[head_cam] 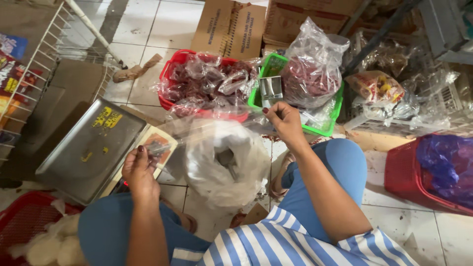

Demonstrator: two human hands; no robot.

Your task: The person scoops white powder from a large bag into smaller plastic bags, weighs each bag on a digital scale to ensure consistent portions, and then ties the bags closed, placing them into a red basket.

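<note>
Left hand (139, 170) pinches one edge of a clear plastic bag (224, 160), just over the scale's corner. Bag hangs open between the knees, above the tiled floor (433, 236). Right hand (284, 120) grips a metal scoop (270, 91) at the bag's far edge. Steel scale (88, 148) sits left. Beyond: red basket (170, 74) of filled packets, green basket (322, 129) holding a big bag of reddish goods (310, 74).
</note>
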